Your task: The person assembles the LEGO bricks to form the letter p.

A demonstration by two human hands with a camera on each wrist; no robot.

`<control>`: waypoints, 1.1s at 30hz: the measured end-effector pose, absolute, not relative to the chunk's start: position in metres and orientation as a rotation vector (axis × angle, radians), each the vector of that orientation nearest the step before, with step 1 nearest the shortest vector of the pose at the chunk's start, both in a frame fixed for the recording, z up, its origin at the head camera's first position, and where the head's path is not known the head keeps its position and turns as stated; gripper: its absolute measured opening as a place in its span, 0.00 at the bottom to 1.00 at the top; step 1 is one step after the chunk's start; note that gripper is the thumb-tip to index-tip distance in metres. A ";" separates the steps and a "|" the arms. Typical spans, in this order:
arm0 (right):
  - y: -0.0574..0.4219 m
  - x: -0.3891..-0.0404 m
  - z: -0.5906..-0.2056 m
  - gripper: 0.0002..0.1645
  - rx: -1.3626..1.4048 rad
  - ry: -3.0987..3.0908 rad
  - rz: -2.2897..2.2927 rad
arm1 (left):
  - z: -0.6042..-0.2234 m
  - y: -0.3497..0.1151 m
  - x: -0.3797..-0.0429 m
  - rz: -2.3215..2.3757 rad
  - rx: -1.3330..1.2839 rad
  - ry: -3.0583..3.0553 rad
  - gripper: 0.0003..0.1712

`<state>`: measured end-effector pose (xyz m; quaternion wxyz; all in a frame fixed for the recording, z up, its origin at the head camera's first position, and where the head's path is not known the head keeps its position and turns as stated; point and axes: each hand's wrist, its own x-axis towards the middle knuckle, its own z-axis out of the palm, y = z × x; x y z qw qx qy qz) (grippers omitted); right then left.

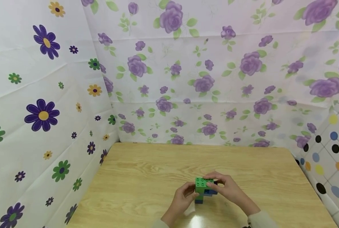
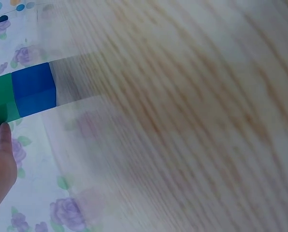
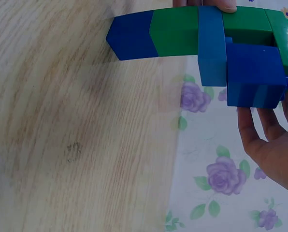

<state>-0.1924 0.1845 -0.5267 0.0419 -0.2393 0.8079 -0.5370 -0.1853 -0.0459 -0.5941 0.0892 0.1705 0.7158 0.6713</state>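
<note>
A small structure of toy building bricks stands on the table, with a studded green brick (image 1: 199, 181) on top. Its narrow leg has green brick (image 3: 175, 31) above a dark blue brick (image 2: 34, 89) that meets the tabletop. A lighter blue brick (image 3: 212, 48) juts from the leg, with another dark blue brick (image 3: 256, 77) beside it, under the green top. My left hand (image 1: 182, 199) holds the structure's left side between thumb and fingers. From the right, my right hand (image 1: 227, 189) grips the top green brick and the dark blue brick. Fingers partly hide both.
The wood-grain table (image 1: 146, 164) extends around the bricks on all sides. A purple-rose sheet (image 1: 186, 123) hangs behind its far edge. Flowered cloth (image 1: 58, 139) covers the left side and dotted cloth (image 1: 326, 155) the right.
</note>
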 end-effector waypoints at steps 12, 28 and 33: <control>0.182 -0.187 -0.532 0.17 -0.742 2.425 -1.744 | -0.592 -0.049 -0.184 1.967 0.568 2.204 0.18; 0.220 -0.172 -0.561 0.23 -0.577 2.229 -1.945 | -0.587 -0.045 -0.182 1.969 0.465 2.177 0.21; 0.216 -0.169 -0.566 0.23 -0.528 2.223 -1.965 | -0.586 -0.046 -0.179 1.991 0.449 2.140 0.22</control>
